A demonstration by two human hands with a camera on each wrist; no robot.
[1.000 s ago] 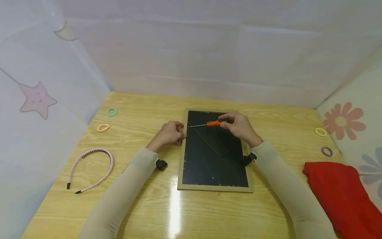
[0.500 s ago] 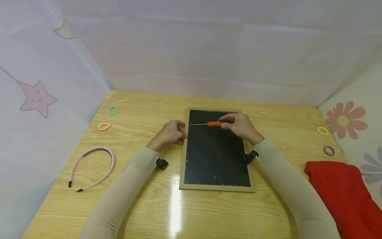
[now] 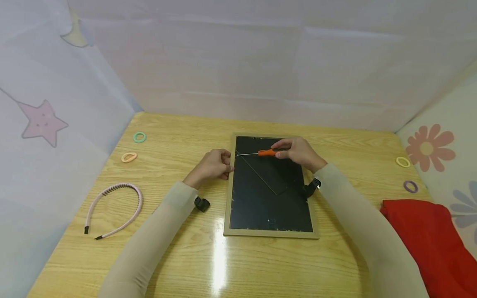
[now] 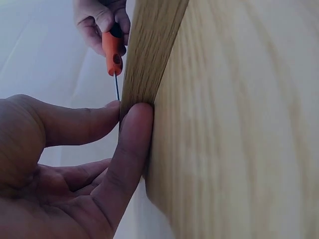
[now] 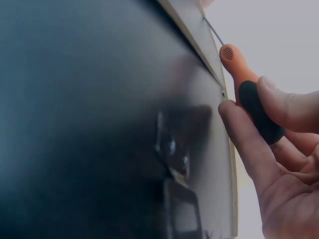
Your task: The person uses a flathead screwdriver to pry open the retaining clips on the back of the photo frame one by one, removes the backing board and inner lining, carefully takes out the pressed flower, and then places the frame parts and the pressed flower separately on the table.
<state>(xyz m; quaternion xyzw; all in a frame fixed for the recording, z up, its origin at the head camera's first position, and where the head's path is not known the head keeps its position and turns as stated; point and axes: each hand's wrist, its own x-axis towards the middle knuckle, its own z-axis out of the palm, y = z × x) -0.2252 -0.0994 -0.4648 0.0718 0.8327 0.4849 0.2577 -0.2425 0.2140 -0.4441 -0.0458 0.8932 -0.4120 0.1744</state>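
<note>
A picture frame (image 3: 270, 238) with a pale wooden border lies on the table, its black backing board (image 3: 257, 211) facing up. A slanting black stand leg (image 3: 273, 180) lies across that board. My left hand (image 3: 214, 165) pinches the frame's left border; in the left wrist view, two fingertips (image 4: 138, 117) press on either side of the wood. Between thumb and fingers, my right hand (image 3: 299, 155) holds an orange and black screwdriver (image 3: 266, 152). Its thin shaft points left, the tip right at the inner left edge of the border, near the top of the stand leg.
A pink headband (image 3: 139, 203) lies at the left, below a green hair tie (image 3: 139, 137) and an orange one. At the right are a yellow hair tie (image 3: 403, 162), a purple hair tie (image 3: 410, 186) and a red cloth (image 3: 417, 223). Fabric walls surround the table (image 3: 186, 265).
The screwdriver and right hand have shifted very slightly up and left, with the tip closer to the left border. My left hand keeps its pinch on the frame.
</note>
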